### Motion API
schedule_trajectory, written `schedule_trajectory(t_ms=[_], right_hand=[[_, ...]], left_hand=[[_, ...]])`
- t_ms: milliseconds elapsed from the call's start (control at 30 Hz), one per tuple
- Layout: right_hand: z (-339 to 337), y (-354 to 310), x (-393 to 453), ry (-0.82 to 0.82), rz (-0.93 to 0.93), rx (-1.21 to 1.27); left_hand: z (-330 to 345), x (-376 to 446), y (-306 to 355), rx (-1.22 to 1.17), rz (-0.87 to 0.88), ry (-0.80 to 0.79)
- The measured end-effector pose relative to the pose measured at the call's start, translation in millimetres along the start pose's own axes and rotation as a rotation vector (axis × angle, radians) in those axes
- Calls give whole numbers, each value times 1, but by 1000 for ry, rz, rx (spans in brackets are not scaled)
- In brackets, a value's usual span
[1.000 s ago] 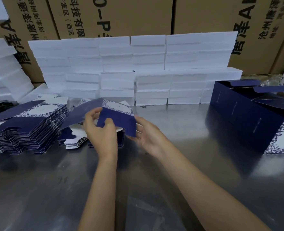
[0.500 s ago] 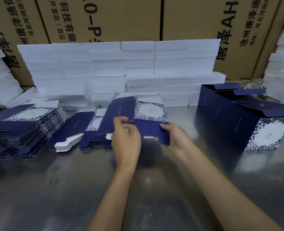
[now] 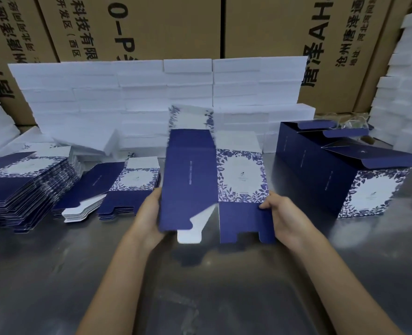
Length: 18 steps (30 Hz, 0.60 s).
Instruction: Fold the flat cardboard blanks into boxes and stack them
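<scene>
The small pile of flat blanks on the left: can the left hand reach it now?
Probably not at once: the left hand is gripping the held blank. The small pile lies just beside it, nothing between.

A shiny metal table (image 3: pixel 55 274) fills the lower frame. At left on it lie a tall stack of flat blanks (image 3: pixel 23 189) and two smaller piles (image 3: pixel 117 189); at right stand folded navy boxes (image 3: pixel 333 172), and white foam blocks (image 3: pixel 117 100) line the back
</scene>
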State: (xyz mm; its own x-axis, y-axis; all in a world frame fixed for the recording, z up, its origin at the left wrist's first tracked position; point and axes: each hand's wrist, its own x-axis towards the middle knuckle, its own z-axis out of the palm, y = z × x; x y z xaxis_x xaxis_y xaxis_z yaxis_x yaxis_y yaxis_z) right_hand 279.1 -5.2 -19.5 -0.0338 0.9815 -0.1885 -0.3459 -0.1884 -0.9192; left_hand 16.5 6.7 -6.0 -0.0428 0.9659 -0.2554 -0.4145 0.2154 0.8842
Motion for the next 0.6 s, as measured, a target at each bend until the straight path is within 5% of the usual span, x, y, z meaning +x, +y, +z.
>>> schedule_trajectory(t_ms=[133, 233, 333, 367, 500, 600], right_hand=[[-1, 1, 2, 86, -65, -93], [0, 1, 0, 137, -130, -81], [6, 3, -1, 82, -125, -40], [9, 5, -2, 61, -110, -23], [19, 10, -3, -21, -44, -40], [25, 12, -5, -72, -3, -52]], left_hand=[[4, -10, -5, -210, -96, -233], [25, -16, 3, -267, -200, -261], [44, -14, -10, 41, -225, 77], [48, -16, -13, -36, -230, 193], [43, -18, -7, -494, -129, 227], [33, -19, -13, -496, -87, 301]])
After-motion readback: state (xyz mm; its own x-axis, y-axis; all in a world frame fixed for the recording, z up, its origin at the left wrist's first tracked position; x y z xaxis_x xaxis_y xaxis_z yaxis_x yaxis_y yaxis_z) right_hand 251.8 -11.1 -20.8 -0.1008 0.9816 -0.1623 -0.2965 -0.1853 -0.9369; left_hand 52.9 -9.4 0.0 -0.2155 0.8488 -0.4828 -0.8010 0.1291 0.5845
